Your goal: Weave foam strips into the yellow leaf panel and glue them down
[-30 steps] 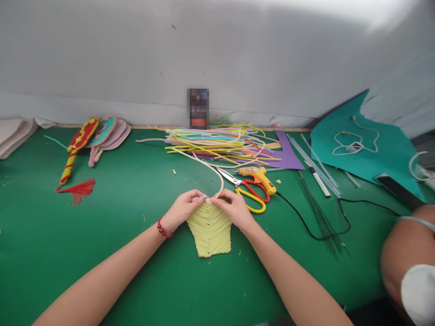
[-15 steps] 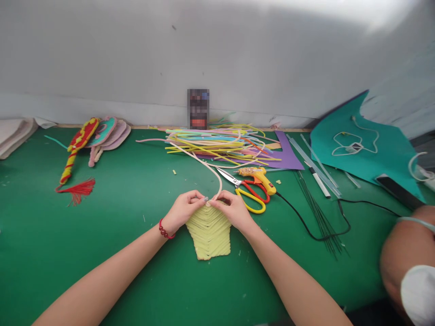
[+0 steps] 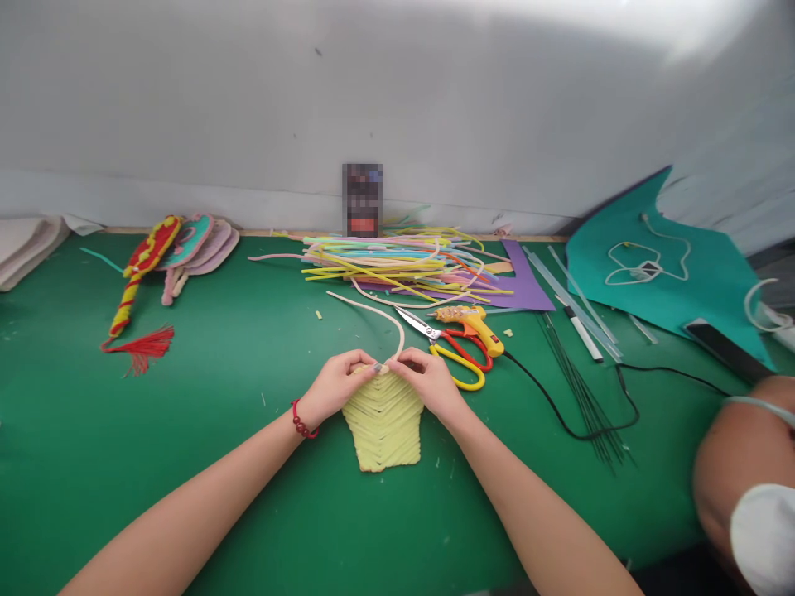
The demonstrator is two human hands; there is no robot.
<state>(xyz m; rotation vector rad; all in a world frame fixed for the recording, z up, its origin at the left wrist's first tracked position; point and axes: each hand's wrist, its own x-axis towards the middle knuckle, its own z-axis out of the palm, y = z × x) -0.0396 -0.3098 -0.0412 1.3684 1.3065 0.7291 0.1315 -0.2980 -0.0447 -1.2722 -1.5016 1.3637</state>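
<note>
My left hand [image 3: 340, 382] and right hand [image 3: 430, 381], pinched closed, seemingly hold the pale strip [image 3: 401, 333] steady against the yellow panel [image 3: 383, 422].

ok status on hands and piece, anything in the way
Left hand and right hand pinching at top edge of yellow-green piece. Pale strand curves out between them. Scissors beside right hand; no tool on the piece.

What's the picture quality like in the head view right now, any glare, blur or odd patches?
All in the head view: glare whitens the wall at upper right; the upright dark rectangle is pixelated; the ridged yellow-green piece looks fairly sharp, but detail between left hand and right hand is too small to tell.
</note>
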